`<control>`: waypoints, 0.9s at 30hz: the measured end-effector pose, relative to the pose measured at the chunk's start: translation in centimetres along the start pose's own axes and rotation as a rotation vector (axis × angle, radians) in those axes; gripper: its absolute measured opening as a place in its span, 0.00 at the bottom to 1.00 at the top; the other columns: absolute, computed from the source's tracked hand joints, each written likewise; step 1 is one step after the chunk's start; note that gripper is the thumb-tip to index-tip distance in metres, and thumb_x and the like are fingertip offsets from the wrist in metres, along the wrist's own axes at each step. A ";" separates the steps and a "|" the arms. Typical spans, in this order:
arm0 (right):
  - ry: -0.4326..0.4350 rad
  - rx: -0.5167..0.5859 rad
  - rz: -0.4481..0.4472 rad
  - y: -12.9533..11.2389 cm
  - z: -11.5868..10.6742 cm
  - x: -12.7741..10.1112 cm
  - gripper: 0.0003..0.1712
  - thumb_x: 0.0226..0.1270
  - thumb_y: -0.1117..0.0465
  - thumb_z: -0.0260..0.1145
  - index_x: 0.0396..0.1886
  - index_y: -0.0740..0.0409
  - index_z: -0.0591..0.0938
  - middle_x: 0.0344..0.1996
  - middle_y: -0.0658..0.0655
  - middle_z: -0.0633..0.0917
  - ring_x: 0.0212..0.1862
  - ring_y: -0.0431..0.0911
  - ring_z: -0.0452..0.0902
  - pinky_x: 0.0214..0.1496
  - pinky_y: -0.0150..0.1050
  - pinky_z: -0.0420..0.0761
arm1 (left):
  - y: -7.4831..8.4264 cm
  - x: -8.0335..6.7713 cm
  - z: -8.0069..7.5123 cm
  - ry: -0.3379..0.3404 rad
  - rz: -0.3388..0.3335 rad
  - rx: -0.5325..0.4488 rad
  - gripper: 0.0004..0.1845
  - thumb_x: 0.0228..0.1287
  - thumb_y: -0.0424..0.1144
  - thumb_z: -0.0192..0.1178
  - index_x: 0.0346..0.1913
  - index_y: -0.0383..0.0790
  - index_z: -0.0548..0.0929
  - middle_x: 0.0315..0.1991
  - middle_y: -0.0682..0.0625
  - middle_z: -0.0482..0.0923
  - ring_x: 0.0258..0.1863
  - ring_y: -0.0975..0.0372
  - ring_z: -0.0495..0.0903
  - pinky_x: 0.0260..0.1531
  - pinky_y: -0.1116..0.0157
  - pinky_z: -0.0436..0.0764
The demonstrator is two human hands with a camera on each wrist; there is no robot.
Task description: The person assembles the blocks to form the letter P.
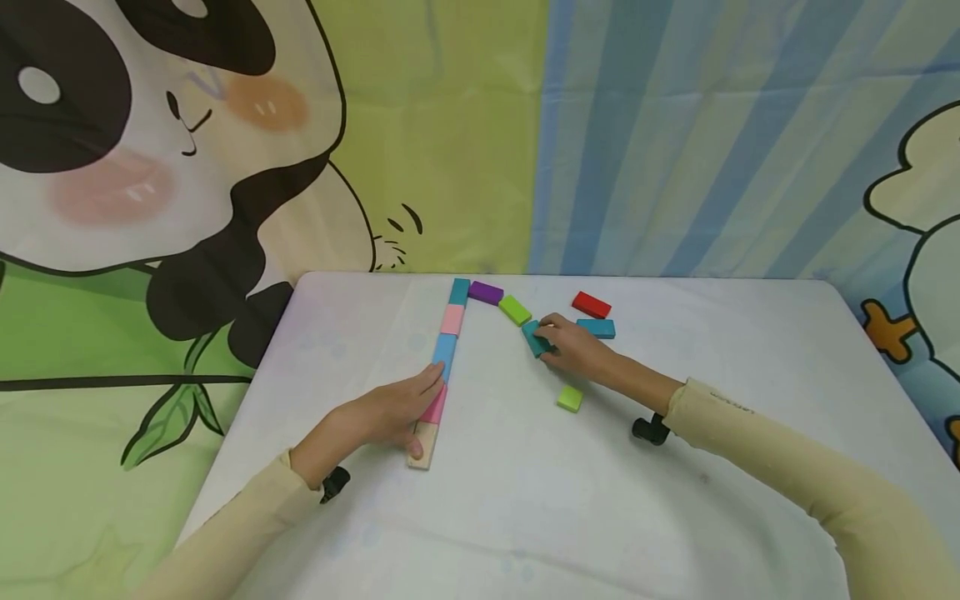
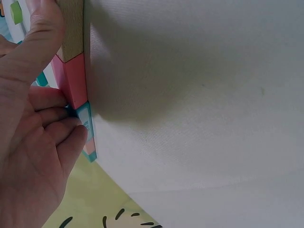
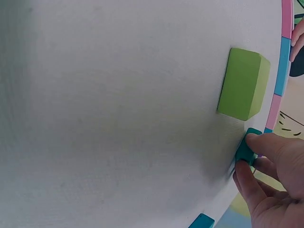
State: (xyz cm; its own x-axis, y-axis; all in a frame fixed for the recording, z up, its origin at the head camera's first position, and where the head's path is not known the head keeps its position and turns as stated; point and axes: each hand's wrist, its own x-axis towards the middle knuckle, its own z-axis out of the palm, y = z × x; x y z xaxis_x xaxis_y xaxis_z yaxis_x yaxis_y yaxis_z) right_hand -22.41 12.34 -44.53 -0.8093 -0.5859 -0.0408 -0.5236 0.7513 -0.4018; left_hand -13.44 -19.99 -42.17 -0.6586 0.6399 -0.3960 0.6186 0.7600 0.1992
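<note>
We see the left hand (image 1: 382,412) resting straight-fingered against the left side of a row of blocks (image 1: 444,358) laid end to end, near to far, on the white table (image 1: 712,500). The right hand (image 1: 573,346) pinches a teal block (image 1: 534,337) at the far centre, thumb and fingers clamped on it. A purple block (image 1: 486,292), green block (image 1: 514,309), red block (image 1: 591,304) and blue block (image 1: 597,328) lie around it; a small green block (image 1: 569,398) lies nearer.
</note>
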 end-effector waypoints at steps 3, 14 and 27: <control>0.011 0.014 -0.005 0.1 0.1 0.0 0.25 0.63 0.63 0.69 0.59 0.67 0.78 0.59 0.67 0.75 0.53 0.55 0.80 0.54 0.45 0.83 | 0.0 0.1 0.0 0.002 0.005 0.002 0.60 0.46 0.58 0.68 0.74 0.26 0.50 0.78 0.35 0.40 0.78 0.46 0.47 0.72 0.53 0.60; 0.126 0.019 0.083 3.1 -2.0 -1.5 0.27 0.65 0.58 0.68 0.62 0.61 0.76 0.61 0.63 0.75 0.61 0.57 0.72 0.59 0.54 0.79 | 0.0 0.4 0.2 -0.026 -0.027 -0.021 0.62 0.46 0.58 0.68 0.76 0.30 0.47 0.79 0.38 0.37 0.78 0.48 0.44 0.73 0.54 0.59; -0.121 -0.019 0.073 6.1 -3.3 -5.4 0.34 0.61 0.64 0.70 0.67 0.66 0.71 0.61 0.68 0.71 0.49 0.53 0.77 0.52 0.49 0.83 | 0.1 0.3 0.0 -0.025 -0.028 -0.017 0.61 0.47 0.58 0.69 0.76 0.30 0.47 0.79 0.38 0.38 0.78 0.48 0.44 0.73 0.54 0.59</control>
State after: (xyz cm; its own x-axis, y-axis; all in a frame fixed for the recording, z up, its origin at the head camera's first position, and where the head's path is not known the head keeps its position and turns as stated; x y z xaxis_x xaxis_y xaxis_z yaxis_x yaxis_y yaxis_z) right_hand -22.12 21.13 -43.75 -0.8080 -0.5612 -0.1796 -0.4706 0.7980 -0.3764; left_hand -13.54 -19.77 -42.29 -0.6647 0.6152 -0.4239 0.5921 0.7798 0.2031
